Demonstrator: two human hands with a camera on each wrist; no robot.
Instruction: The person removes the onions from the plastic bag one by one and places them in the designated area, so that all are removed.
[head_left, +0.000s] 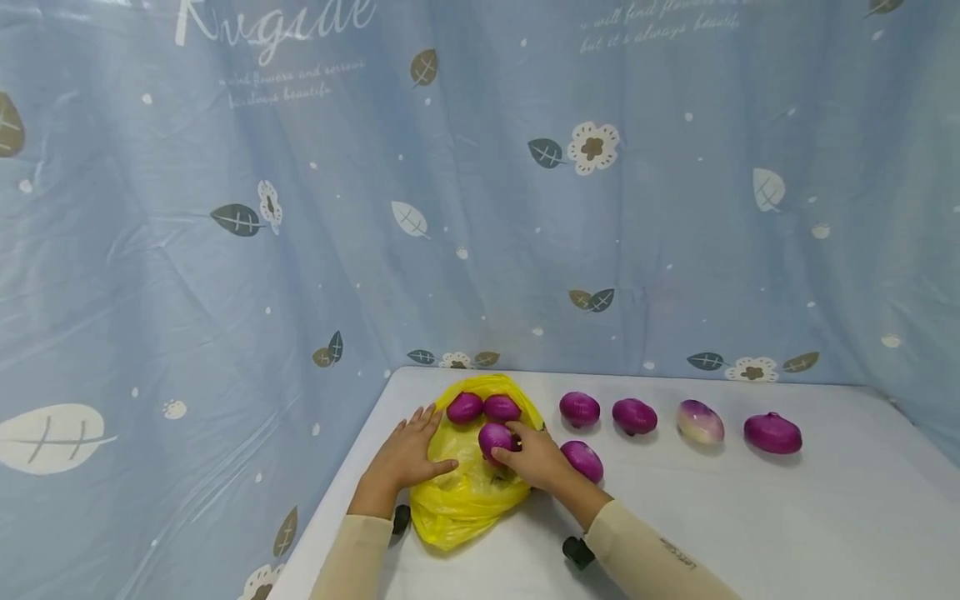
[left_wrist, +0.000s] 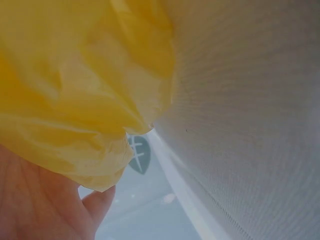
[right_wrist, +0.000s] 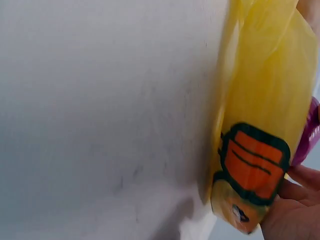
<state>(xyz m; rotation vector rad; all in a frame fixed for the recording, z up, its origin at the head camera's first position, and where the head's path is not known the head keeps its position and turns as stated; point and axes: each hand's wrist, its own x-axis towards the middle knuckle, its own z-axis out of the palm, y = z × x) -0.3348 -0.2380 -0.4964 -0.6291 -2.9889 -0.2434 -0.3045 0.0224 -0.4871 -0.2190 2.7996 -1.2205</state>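
Observation:
A yellow plastic bag (head_left: 450, 510) lies spread with its mouth open on the white table (head_left: 697, 525). Two purple onions (head_left: 465, 407) sit side by side at its far end. My right hand (head_left: 542, 460) grips another purple onion (head_left: 495, 442) over the bag's middle, thumb and fingers on its right side. On the bag's left edge rests my left hand (head_left: 408, 454), fingers extended and thumb spread. The left wrist view shows the yellow film (left_wrist: 85, 90) over part of that palm. An orange and green print marks the bag (right_wrist: 260, 160) in the right wrist view.
Right of the bag stands a row of onions: two purple ones, a white-and-purple one (head_left: 701, 422) and a broad purple one (head_left: 772, 433). Another purple onion (head_left: 582, 461) lies close by my right wrist. A blue patterned curtain (head_left: 495, 208) hangs behind the table.

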